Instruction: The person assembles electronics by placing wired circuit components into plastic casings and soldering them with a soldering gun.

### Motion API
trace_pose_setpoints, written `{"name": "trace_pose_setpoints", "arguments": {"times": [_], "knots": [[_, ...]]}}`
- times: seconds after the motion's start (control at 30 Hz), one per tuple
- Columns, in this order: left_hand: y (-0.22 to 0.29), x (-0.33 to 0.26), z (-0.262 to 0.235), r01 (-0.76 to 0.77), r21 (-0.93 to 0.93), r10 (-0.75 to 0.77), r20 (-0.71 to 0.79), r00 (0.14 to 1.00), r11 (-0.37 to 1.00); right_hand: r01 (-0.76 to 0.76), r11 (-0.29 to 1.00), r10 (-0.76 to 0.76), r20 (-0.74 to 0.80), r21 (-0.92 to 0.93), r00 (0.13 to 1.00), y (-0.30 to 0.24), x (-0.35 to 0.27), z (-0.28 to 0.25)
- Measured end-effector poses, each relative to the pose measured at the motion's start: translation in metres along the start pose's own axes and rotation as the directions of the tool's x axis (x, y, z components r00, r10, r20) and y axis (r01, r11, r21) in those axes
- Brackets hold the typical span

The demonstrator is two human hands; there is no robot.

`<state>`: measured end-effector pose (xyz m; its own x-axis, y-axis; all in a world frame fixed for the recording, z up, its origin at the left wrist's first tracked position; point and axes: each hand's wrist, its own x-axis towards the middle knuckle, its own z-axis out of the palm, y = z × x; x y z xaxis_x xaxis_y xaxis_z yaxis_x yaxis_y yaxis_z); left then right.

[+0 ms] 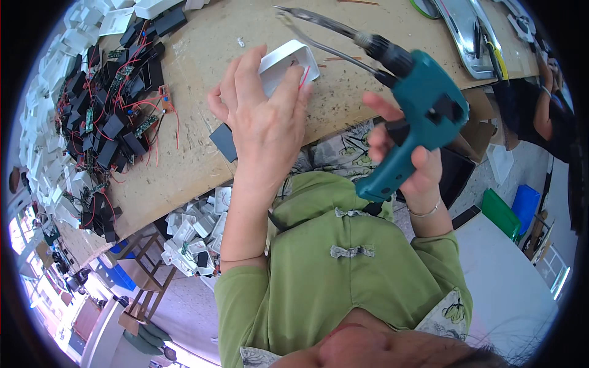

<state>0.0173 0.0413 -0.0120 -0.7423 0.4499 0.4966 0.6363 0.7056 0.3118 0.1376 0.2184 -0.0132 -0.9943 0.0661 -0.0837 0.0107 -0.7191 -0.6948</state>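
Teal soldering gun (418,92), in right hand (423,172), long nose (341,28) pointing forward-left

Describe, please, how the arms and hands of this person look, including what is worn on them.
Both the left hand and right hand are ungloved. A thin, pale bracelet circles the right wrist. The short sleeves are plain green.

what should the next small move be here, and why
Probably lower the green soldering gun toward the red wire at the white box: the right hand holds it raised, its tip outside the box, while the left hand grips the box.
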Motion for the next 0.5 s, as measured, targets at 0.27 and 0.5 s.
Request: {"name": "trace_pose_setpoints", "arguments": {"times": [0.27, 0.5], "knots": [[-0.001, -0.003, 0.0, -0.051, -0.013, 0.052, 0.024, 0.998, 0.999, -0.039, 0.993, 0.024, 0.138, 0.108, 0.99, 0.012, 0.039, 0.014], [0.0, -0.005, 0.005, -0.101, 0.031, 0.103, -0.066, 0.992, 0.994, -0.068, 0.995, 0.059, 0.118, 0.069, 0.991, 0.012, 0.045, 0.012]]}}
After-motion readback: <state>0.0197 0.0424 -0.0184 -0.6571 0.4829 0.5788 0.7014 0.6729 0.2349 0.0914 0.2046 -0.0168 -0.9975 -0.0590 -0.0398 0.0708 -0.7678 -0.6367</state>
